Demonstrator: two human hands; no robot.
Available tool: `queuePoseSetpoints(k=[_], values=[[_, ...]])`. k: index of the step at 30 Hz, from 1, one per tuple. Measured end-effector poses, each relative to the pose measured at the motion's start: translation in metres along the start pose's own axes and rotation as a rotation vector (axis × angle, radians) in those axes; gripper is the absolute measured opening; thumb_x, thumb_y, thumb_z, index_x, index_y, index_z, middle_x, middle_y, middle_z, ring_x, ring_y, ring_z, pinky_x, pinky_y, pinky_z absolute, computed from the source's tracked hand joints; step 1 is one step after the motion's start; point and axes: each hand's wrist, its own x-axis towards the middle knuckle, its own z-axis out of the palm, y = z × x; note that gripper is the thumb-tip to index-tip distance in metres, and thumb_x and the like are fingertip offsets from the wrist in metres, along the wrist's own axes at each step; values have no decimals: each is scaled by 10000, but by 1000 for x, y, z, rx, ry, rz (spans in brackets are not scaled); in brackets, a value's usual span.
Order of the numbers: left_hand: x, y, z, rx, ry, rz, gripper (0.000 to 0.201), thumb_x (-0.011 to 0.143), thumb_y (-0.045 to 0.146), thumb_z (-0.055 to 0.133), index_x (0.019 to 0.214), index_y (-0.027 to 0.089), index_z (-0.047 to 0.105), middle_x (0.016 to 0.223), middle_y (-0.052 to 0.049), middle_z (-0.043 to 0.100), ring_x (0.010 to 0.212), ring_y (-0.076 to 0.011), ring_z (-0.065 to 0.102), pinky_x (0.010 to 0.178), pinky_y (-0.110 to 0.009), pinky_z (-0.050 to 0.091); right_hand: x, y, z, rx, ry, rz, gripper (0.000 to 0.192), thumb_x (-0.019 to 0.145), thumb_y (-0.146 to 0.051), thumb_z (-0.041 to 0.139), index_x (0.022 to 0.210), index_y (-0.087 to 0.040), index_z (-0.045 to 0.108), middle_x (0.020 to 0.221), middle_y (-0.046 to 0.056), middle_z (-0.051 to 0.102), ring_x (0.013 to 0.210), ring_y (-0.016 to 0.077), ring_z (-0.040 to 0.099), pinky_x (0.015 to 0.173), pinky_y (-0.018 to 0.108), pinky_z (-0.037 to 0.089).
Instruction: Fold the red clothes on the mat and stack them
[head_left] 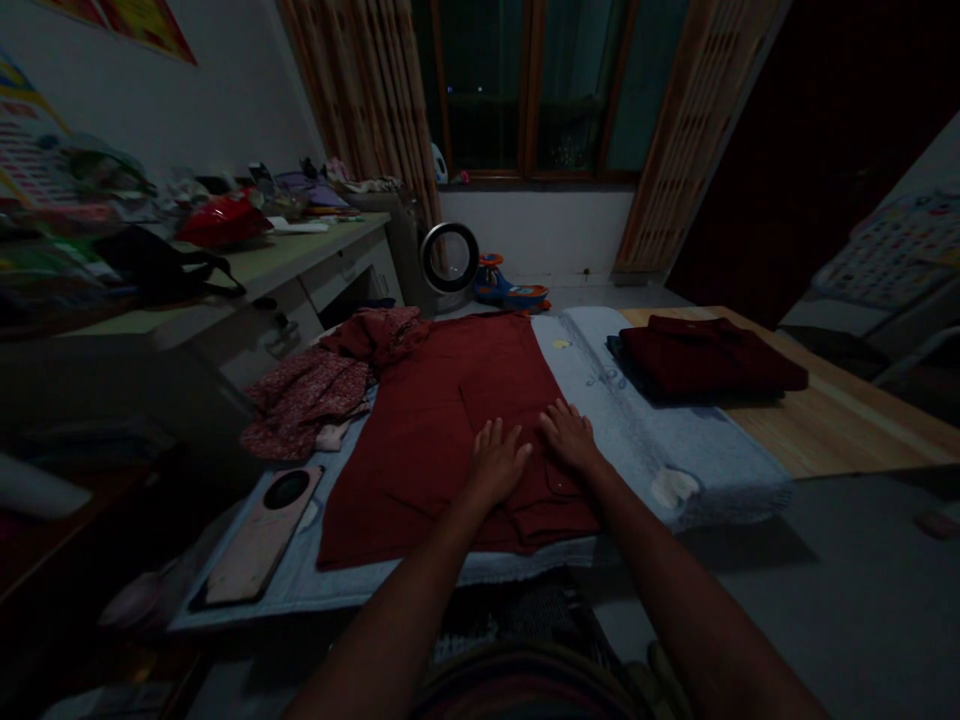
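Hands [532, 452] flat on red garment [442, 420] atop blue towel [675, 450] (dim room).

We press both hands flat on a red shirt [450, 420] spread over a blue towel [675, 460]: left hand [496, 464] beside right hand [568, 436]. A phone [259, 545] lies left; a folded red shirt [709, 358] sits right on the counter [847, 420].

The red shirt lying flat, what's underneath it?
The red shirt lies on a light blue towel, whose edges show around it. Both hands, left and right, press flat on top. Whatever lies beneath the shirt's middle is covered.
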Motion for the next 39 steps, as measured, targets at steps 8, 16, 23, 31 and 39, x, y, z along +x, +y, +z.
queuePoseSetpoints(k=[8, 16, 23, 31, 39], values=[[1, 10, 4, 17, 22, 118, 512, 932, 357, 448, 1396, 142, 451, 1539, -109, 342, 1425, -261, 280, 1158, -411, 258, -10, -1, -10, -78, 64, -179, 316, 932, -213, 420, 1167, -220, 632, 1248, 81, 618, 1090, 230, 544, 914, 342, 389], [-11, 5, 0, 75, -49, 18, 696, 888, 588, 449, 1494, 280, 299, 1586, -103, 226, 1452, -328, 184, 1154, -478, 209, -19, 12, -9, -135, 3, -123, 459, 944, -272, 388, 1397, -238, 451, 1510, 36, 397, 1295, 268, 393, 1022, 461, 305], [2, 16, -12, 39, -78, -32, 598, 921, 593, 367, 1380, 228, 485, 1522, -138, 360, 1413, -355, 284, 1119, -508, 268, -18, 25, -4, -45, 32, -79, 518, 877, -183, 422, 1393, -206, 468, 1509, 27, 401, 1271, 247, 415, 1034, 407, 311], [21, 36, 5, -10, -40, 182, 510, 941, 337, 392, 1407, 130, 424, 1523, -104, 374, 1417, -216, 302, 1164, -387, 249, -16, 29, 4, 4, 77, -80, 467, 923, -385, 467, 1361, -224, 501, 1492, 35, 426, 1277, 262, 411, 1063, 434, 287], [16, 33, 14, 12, -22, 173, 568, 917, 301, 388, 1461, 142, 349, 1545, -91, 333, 1432, -224, 265, 1181, -398, 201, -10, 36, 8, 98, 90, -73, 456, 904, -189, 426, 1345, -255, 523, 1465, 11, 465, 1245, 215, 457, 1052, 397, 326]])
